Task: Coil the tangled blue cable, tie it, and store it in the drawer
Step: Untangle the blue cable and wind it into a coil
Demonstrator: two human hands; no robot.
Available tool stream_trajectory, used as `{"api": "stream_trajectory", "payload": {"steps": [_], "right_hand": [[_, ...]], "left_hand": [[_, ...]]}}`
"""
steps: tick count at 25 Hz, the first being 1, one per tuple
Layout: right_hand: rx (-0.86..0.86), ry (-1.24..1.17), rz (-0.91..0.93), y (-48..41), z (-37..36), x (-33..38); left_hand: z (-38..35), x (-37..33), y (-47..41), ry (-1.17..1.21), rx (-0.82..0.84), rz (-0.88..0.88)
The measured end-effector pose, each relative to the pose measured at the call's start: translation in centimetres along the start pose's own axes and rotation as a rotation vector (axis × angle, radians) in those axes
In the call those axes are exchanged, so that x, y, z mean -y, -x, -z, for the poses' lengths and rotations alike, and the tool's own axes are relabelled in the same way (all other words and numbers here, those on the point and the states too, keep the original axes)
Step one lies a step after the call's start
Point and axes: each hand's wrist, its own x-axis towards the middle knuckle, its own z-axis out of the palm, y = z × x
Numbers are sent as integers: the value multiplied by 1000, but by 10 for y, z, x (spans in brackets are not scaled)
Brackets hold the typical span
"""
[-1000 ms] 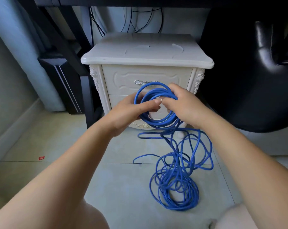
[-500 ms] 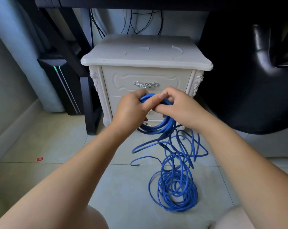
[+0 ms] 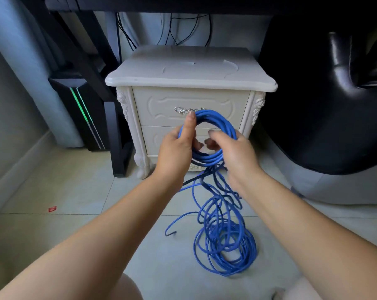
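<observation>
Hands have spread since a moment ago: your left hand (image 3: pixel 179 148) fingers clamp the blue cable (image 3: pixel 213 135) coil's left side, right hand (image 3: pixel 237 156) grips the right. Another loop's on, but plenty sits tangled on the floor (image 3: pixel 75 191) before the nightstand (image 3: pixel 189 70).

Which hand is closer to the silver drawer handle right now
Left. The left hand grips the blue cable coil with its thumb tip just below the silver drawer handle; the right hand holds the coil lower and further right.
</observation>
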Motion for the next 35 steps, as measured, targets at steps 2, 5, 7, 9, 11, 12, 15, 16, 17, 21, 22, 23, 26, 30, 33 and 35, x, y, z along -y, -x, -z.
{"api": "stream_trajectory", "payload": {"steps": [2,5,7,9,11,12,15,16,17,21,22,23,26,30,33,35], "right_hand": [[-15,-53,-7,-7,4,7],[50,93,-26,-14,11,11],[68,253,25,-17,14,13],[117,420,101,-17,14,15],[191,604,152,-13,12,15],[204,677,168,-11,11,16],[173,660,201,-6,9,19],[179,580,178,-7,11,21],[205,482,130,-8,13,21],[306,262,9,-5,16,13],[266,190,17,-6,15,11],[211,107,14,-8,13,10],[43,-194,-126,-18,17,15],[-52,-417,-254,-24,28,22],[-59,-484,-286,-21,27,26],[-67,-530,-292,-19,30,30]], "left_hand": [[2,2,-1,-81,90,-17],[13,-3,-8,-76,203,-16],[19,-6,-13,-5,278,19],[19,-9,-16,-40,330,21],[13,-9,-16,-215,325,-3],[11,-10,-15,-291,295,-16],[9,-12,-16,-296,220,-65],[9,-13,-16,-237,205,-73],[9,-14,-15,-184,185,-76],[7,-11,-11,-145,116,-106],[5,-11,-9,-127,141,-110],[5,-12,-7,-98,198,-106],[10,-9,-3,-88,449,-42],[10,18,2,-664,534,-13],[5,26,-1,-598,462,-143],[4,24,-3,-461,464,-159]]}}
